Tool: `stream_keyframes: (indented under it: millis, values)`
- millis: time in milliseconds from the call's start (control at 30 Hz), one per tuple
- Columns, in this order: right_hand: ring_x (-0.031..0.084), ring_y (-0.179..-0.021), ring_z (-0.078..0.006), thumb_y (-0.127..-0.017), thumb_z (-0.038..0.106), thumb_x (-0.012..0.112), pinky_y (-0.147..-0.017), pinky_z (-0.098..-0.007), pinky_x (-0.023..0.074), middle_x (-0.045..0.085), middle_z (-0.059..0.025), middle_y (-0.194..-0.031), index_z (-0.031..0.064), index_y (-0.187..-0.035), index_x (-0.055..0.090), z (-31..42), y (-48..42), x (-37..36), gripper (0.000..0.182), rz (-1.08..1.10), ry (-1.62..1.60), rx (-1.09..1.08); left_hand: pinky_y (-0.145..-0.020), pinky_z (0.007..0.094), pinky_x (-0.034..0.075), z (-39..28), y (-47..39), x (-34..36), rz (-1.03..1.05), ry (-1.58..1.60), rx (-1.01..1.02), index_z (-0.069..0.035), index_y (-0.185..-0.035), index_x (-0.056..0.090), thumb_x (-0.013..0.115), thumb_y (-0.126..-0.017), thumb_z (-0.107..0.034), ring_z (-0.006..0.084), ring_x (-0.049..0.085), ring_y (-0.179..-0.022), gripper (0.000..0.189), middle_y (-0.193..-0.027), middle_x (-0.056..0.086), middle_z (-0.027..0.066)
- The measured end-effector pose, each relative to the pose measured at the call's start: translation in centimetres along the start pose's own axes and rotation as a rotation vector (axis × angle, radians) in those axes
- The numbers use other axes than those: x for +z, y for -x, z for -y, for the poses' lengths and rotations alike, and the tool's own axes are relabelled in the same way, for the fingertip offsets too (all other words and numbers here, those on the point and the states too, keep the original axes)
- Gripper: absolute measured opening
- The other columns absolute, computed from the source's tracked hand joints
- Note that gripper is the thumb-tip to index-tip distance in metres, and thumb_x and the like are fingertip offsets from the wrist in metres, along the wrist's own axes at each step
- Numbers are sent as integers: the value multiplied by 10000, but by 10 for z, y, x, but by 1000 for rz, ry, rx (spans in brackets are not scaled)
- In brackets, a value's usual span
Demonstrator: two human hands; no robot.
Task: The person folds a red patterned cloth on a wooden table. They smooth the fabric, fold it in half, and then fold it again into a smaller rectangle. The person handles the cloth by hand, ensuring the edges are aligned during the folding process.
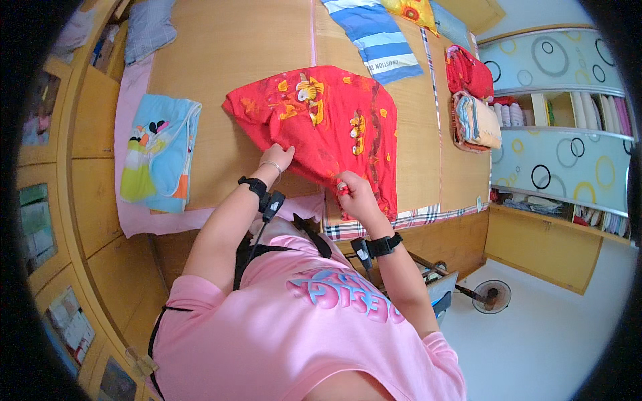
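A red cloth (328, 108) with yellow and orange cartoon figures is spread over the bamboo-coloured mat (230, 40) on the bed before me. My left hand (278, 158) pinches its near left edge. Farther right, my right hand (357, 193) grips the same near edge, and a bit of red fabric shows between its fingers. Part of the cloth hangs down beside my right hand towards the bed's front edge. Its far side lies in a rounded point at the left. Wrist straps with small black devices sit on both forearms.
A folded light-blue cartoon towel (168, 155) lies at left, a grey pillow (149, 30) behind it. Blue-striped cloth (378, 42) is at the back. Folded red fabric (466, 72) and a stacked blanket (476, 120) sit right. Wooden cabinets (98, 195) flank the left; a fan (491, 296) stands right.
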State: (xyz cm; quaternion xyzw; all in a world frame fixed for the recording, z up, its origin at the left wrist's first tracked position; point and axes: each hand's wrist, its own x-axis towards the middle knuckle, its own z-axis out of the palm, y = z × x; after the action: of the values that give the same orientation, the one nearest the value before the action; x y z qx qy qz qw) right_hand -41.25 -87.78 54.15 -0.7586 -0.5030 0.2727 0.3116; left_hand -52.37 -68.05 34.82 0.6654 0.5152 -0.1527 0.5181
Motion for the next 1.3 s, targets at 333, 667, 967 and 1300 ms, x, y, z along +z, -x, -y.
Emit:
stream_keyframes:
  millis: [333, 667, 967, 1300]
  values:
    - [580, -803, -425, -736, -27, 536, -693, -425, 487, 567, -222, -817, 1, -932, 594, -2, 25, -12, 206, -27, 18, 34, -1041, 430, 387, 20, -51, 62, 288, 1177, -226, -19, -1347, 469, 649, -863, -383, 297, 544, -1201, 632, -1331, 567, 140]
    - [555, -694, -169, -687, -144, 471, -628, -315, 443, 520, -99, -695, -6, -811, 545, -19, 45, -23, 200, -233, -158, 226, -810, 346, 489, 13, -22, 7, -346, 1221, 85, 47, -1057, 638, 550, -834, -126, 213, 622, -913, 296, -1015, 673, 127]
    - [392, -689, -51, -715, -90, 462, -595, -228, 356, 392, 59, -715, 42, -869, 541, -2, 59, -19, 217, -74, -480, 496, -980, 472, 475, 62, -80, 70, -50, 1631, -336, -5, -1206, 556, 533, -877, -79, 322, 610, -1075, 338, -1209, 614, 153]
    - [670, -687, -241, -675, 472, 798, -629, -362, 525, 653, -99, -703, 60, -1115, 608, 13, 71, -59, 631, 12, 630, 536, -802, 378, 540, -54, -10, 27, 210, 1453, 57, -58, -1101, 621, 572, -856, -114, 245, 663, -905, 256, -1011, 683, 84]
